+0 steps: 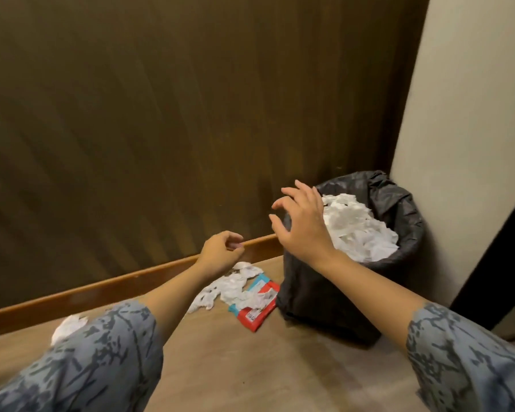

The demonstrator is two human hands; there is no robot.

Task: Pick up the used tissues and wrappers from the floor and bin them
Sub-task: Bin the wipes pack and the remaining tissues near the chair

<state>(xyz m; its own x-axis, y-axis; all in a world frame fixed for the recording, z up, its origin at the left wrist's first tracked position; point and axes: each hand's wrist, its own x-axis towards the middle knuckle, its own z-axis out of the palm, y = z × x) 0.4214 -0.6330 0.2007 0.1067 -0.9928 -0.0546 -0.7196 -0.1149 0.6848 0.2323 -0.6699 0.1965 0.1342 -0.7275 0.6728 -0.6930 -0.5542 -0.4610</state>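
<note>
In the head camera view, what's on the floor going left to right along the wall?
Lone crumpled tissue → torn tissues → red and blue wrapper → bin with a black liner, heaped with tissues.

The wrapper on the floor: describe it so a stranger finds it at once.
Start at the black-lined bin in the corner. On the floor at its left foot lies the wrapper, partly under crumpled tissues. It is the only red and blue thing among white paper.
</note>
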